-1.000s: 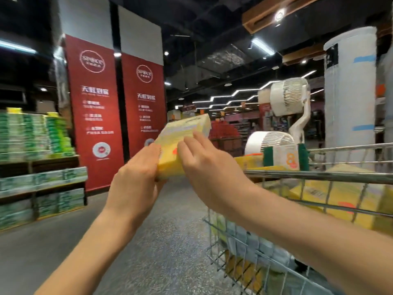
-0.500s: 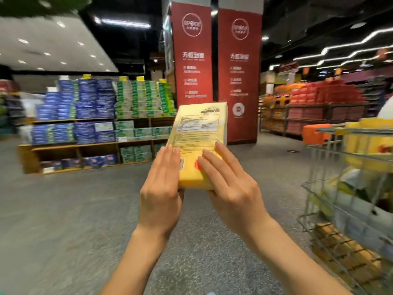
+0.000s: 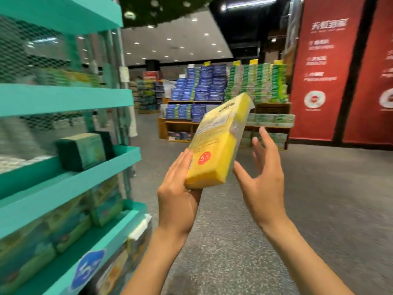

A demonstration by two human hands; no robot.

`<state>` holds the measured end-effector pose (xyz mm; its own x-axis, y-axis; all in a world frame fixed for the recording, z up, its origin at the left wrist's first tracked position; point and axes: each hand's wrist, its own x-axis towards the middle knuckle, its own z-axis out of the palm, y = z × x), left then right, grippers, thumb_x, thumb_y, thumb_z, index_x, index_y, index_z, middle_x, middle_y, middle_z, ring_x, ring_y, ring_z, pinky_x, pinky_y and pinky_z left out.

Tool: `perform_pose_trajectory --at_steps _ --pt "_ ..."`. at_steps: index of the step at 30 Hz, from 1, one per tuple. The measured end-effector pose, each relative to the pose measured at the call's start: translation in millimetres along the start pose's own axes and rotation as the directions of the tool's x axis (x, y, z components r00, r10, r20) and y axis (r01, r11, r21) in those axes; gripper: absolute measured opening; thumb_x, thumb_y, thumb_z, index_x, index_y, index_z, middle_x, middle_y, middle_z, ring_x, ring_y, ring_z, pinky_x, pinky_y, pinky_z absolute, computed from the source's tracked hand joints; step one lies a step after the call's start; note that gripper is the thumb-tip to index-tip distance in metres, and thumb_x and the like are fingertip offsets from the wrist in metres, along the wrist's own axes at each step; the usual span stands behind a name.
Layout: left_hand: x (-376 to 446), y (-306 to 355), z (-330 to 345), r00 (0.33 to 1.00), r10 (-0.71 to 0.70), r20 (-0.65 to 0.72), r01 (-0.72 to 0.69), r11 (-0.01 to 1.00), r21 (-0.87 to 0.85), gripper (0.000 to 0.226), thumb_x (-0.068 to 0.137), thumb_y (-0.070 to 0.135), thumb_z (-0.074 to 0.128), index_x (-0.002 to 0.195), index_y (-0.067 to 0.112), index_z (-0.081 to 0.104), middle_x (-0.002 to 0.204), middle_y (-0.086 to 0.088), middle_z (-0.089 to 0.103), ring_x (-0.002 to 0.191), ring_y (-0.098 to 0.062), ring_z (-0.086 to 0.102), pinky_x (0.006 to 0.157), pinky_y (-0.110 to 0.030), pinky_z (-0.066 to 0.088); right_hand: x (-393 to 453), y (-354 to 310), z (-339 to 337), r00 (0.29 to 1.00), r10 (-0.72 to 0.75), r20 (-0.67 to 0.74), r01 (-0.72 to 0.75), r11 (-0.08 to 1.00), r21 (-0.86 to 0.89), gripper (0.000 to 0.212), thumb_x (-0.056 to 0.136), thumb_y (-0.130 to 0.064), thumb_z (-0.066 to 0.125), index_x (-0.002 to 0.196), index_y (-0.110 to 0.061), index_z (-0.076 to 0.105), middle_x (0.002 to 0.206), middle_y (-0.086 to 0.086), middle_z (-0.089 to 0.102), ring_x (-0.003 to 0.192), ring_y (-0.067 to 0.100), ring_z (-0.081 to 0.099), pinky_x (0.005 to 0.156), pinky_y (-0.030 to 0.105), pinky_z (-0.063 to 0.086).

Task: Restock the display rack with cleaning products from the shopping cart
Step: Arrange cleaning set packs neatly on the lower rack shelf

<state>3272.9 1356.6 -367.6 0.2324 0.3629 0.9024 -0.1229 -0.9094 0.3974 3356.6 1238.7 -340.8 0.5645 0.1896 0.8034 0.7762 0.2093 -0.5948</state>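
Note:
A yellow sponge pack [image 3: 217, 143] with a red round sticker is held up at the centre of the view, tilted to the right. My left hand [image 3: 178, 194] grips its lower end from below and the left side. My right hand [image 3: 263, 173] is beside the pack on the right, fingers spread; only its thumb is close to the pack's lower corner. The teal display rack [image 3: 70, 165] fills the left side. One dark green pack [image 3: 81, 151] stands on its middle shelf. The shopping cart is out of view.
Lower rack shelves hold green and blue packs [image 3: 63, 226]. The grey speckled floor [image 3: 234, 241] stretches ahead. A wooden stand with stacked blue and green goods [image 3: 223, 86] is far ahead, and red banners [image 3: 319, 67] hang at the right.
The view has swung left from the cart to the teal rack. The yellow pack came along and tilted right; my right hand opened and came off its face.

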Motion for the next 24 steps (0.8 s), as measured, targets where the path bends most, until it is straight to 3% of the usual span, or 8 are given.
perform_pose_trajectory --at_steps 2,4,8,11,14,17,20,24 --pt "0.3 0.7 -15.6 0.988 -0.138 -0.069 0.131 0.987 -0.089 0.044 0.075 -0.001 0.073 0.117 -0.003 0.062 0.110 -0.013 0.066 0.103 -0.002 0.056 0.082 -0.003 0.040 6.5 -4.3 25.2 0.930 0.346 0.121 -0.365 0.907 0.212 0.077 0.083 -0.017 0.068 0.146 -0.020 0.024 0.147 -0.007 0.031 0.131 0.008 0.038 0.103 0.020 0.036" --pt "-1.4 -0.4 -31.7 0.965 -0.245 -0.088 0.232 0.963 -0.140 0.025 0.077 0.000 0.072 0.100 0.008 0.070 0.086 -0.001 0.071 0.077 0.010 0.059 0.065 -0.007 0.041 5.9 -3.7 54.5 0.782 0.511 0.355 -0.617 0.713 0.333 0.077 0.079 -0.022 0.069 0.144 -0.015 0.028 0.145 0.001 0.038 0.123 0.012 0.047 0.099 0.028 0.041" --pt "-9.4 -8.6 -68.2 0.876 -0.477 -0.074 0.419 0.827 -0.376 0.018 0.074 0.002 0.073 0.079 0.018 0.067 0.069 0.013 0.070 0.067 0.008 0.060 0.065 -0.015 0.047 -17.0 -10.9 106.2 0.576 0.319 0.752 -0.817 0.212 0.536 0.036 0.076 -0.018 0.058 0.110 -0.007 0.057 0.099 0.006 0.070 0.087 0.017 0.067 0.080 0.030 0.055" --pt "-20.7 -17.1 -95.9 0.799 -0.599 -0.055 0.521 0.735 -0.433 0.014 0.069 0.009 0.071 0.075 0.021 0.072 0.076 0.009 0.073 0.073 -0.003 0.066 0.068 -0.018 0.051 -29.5 -19.8 126.8 0.509 0.154 0.847 -0.860 0.043 0.509 0.029 0.069 -0.012 0.061 0.098 -0.008 0.059 0.084 0.006 0.072 0.076 0.017 0.069 0.071 0.031 0.058" --pt "-36.0 -31.0 -131.3 0.766 -0.635 -0.099 0.560 0.735 -0.381 0.021 0.067 0.012 0.076 0.086 0.017 0.068 0.078 0.006 0.072 0.076 -0.006 0.065 0.071 -0.021 0.052 -40.2 -15.7 143.5 0.429 0.110 0.896 -0.903 0.068 0.424 0.044 0.059 -0.012 0.068 0.102 -0.013 0.060 0.093 0.005 0.072 0.082 0.018 0.069 0.073 0.034 0.058" --pt "-54.5 -40.1 -175.4 0.756 -0.627 -0.189 0.577 0.774 -0.259 0.046 0.058 0.023 0.076 0.100 0.016 0.061 0.088 0.008 0.071 0.084 -0.006 0.064 0.078 -0.024 0.052 -52.6 -10.1 160.9 0.374 0.133 0.918 -0.919 0.184 0.348 0.028 0.075 -0.001 0.059 0.098 -0.017 0.057 0.085 -0.003 0.072 0.076 0.011 0.069 0.064 0.027 0.057" --pt "-66.5 -44.9 -210.6 0.785 -0.595 -0.172 0.584 0.803 -0.118 0.046 0.064 0.005 0.078 0.104 0.016 0.057 0.088 0.016 0.071 0.082 0.004 0.063 0.074 -0.012 0.048 -71.5 -11.1 181.3 0.331 0.062 0.942 -0.913 0.274 0.303 0.030 0.077 0.000 0.058 0.102 -0.017 0.056 0.092 -0.004 0.072 0.083 0.013 0.068 0.073 0.032 0.057" --pt "-78.7 -54.1 -233.5 0.797 -0.596 -0.097 0.604 0.781 0.163 0.037 0.069 0.010 0.078 0.099 0.024 0.062 0.090 0.013 0.071 0.083 -0.001 0.064 0.078 -0.019 0.050 -103.8 -12.6 202.6 0.286 0.056 0.956 -0.838 0.499 0.222 0.031 0.079 0.008 0.060 0.092 -0.019 0.057 0.083 -0.008 0.070 0.073 0.007 0.064 0.070 0.031 0.046"
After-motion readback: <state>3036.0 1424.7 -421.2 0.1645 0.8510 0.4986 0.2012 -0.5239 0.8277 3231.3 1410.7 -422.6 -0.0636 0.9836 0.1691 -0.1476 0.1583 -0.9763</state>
